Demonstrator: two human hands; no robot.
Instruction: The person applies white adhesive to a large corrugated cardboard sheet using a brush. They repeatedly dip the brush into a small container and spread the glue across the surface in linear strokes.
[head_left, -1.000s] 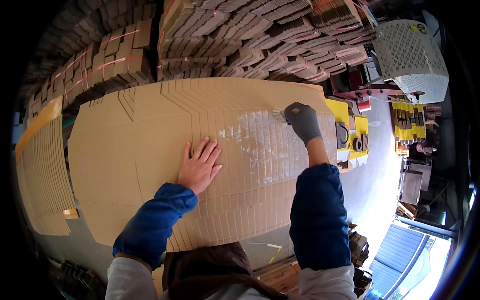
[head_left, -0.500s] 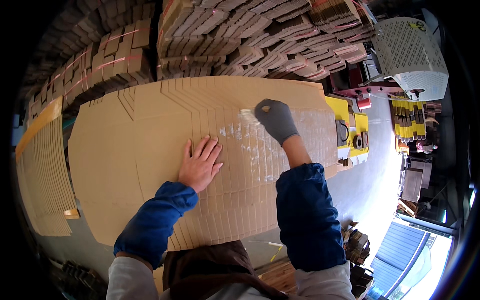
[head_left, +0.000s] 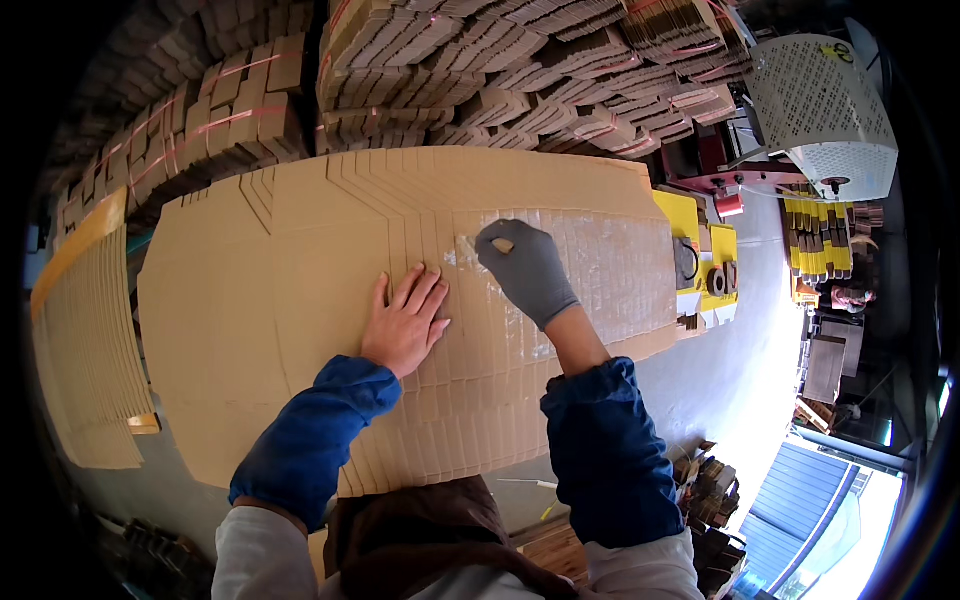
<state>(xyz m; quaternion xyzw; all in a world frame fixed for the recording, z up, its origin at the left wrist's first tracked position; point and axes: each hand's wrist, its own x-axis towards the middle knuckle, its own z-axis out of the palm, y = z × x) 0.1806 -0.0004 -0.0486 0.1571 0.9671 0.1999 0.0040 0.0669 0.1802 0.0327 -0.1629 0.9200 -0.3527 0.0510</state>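
Fanned, overlapping flat cardboard sheets (head_left: 230,330) lie in front of me, their edges stepped like shingles. My bare left hand (head_left: 405,318) rests flat on them with fingers spread. My right hand (head_left: 528,270), in a grey glove, is closed around a brush; its pale bristles (head_left: 466,250) press on the stepped edges to the right of my left fingertips. Most of its handle is hidden in the fist. White, wet-looking smears (head_left: 515,325) cover the strips around and right of the glove.
Another fanned cardboard stack (head_left: 90,350) stands at the left. Bundled cardboard piles (head_left: 400,90) rise along the far side. Beyond the right end are yellow boards (head_left: 680,215) with a dark tape roll (head_left: 715,281). A machine with a perforated light cover (head_left: 825,110) stands far right.
My right hand has moved left and slightly nearer with the brush, toward my left hand. My left hand stays nearly where it was on the cardboard.
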